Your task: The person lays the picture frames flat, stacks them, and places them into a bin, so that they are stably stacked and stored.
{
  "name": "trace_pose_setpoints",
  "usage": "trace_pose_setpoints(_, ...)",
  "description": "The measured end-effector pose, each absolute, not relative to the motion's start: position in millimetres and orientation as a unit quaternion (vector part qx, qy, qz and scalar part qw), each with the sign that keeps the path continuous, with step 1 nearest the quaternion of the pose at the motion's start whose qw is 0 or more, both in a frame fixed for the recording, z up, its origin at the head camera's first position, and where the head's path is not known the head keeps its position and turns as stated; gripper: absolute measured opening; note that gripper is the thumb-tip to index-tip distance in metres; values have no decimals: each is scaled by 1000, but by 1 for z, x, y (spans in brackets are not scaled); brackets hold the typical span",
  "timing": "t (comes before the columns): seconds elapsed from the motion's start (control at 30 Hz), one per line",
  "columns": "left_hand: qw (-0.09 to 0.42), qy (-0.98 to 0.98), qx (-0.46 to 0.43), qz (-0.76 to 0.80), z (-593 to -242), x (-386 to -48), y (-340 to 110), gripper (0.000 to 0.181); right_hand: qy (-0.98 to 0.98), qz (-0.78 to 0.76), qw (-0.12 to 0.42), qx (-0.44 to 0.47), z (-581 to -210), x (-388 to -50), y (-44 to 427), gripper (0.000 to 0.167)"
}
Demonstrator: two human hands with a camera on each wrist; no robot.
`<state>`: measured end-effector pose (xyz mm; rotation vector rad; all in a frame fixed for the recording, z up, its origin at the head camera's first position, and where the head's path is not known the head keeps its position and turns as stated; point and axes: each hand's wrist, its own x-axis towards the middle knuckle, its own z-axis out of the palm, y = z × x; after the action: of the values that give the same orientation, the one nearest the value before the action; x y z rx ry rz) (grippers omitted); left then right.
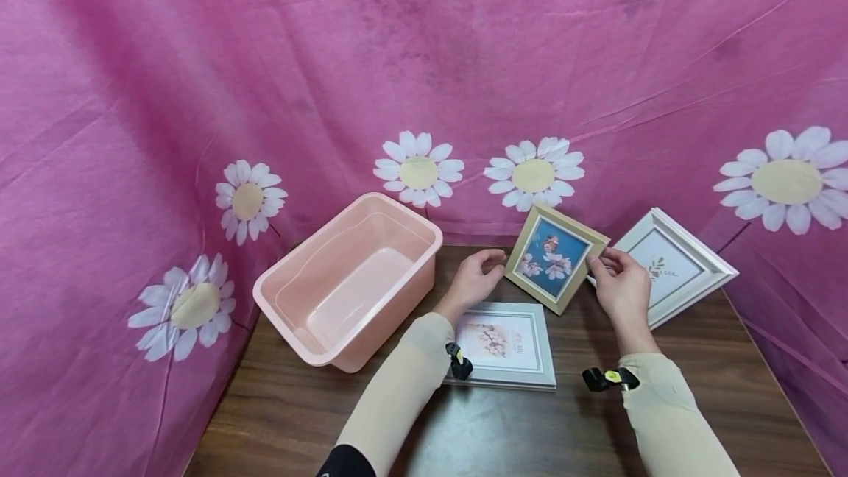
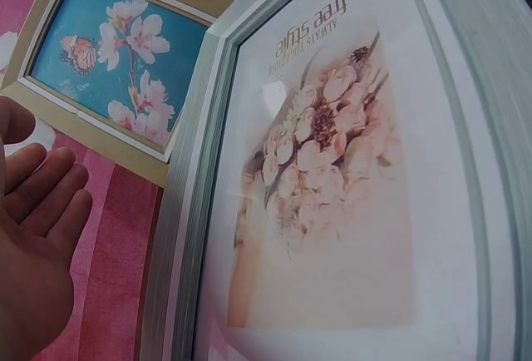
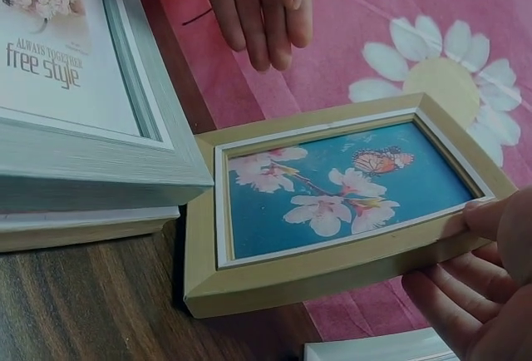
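Observation:
The right hand (image 1: 623,291) pinches the right edge of a small gold frame (image 1: 555,259) with a blue butterfly-and-blossom picture, thumb on its front and fingers behind, as the right wrist view shows. This frame is tilted up off the table. Just left of it, the left hand (image 1: 475,280) is held with fingers extended and nothing in them; a gap parts it from the gold frame. Under the left wrist lies a grey-green frame (image 1: 545,348) with a pink bouquet picture, stacked on another frame (image 3: 100,226) seen in the right wrist view.
A pink plastic bin (image 1: 414,282) stands at the left of the wooden table (image 1: 503,433). Behind the right hand, a white frame (image 1: 695,293) with a plant print lies at the table's right rear. Pink cloth with white daisies (image 1: 417,171) hangs behind and beside the table.

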<state>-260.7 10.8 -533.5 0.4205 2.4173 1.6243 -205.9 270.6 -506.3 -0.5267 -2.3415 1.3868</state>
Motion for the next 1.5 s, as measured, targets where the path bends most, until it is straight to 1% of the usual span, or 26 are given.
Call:
trace_pose_setpoints(0.27, 97, 816, 139, 552, -536, -263, 12, 39, -821, 496, 211, -188, -506, -205, 270, 39)
trace_pose_setpoints(0.43, 94, 810, 144, 560, -535, -265, 12, 40, -811, 509, 208, -200, -501, -204, 273, 40)
trace_pose_setpoints(0.57, 93, 807, 144, 565, -534, -265, 12, 41, -785, 552, 203, -194, -495, -203, 275, 42)
trace_pose_setpoints(0.7, 93, 805, 144, 568, -532, -265, 12, 41, -765, 579, 213, -184, -487, -200, 275, 41)
trace_pose_setpoints(1.07, 80, 807, 156, 564, -532, -265, 11, 44, -756, 574, 248, -192, -469, -192, 275, 38)
trace_pose_setpoints(1.5, 82, 801, 167, 570, -528, -263, 13, 43, -755, 570, 259, -193, -458, -183, 270, 39)
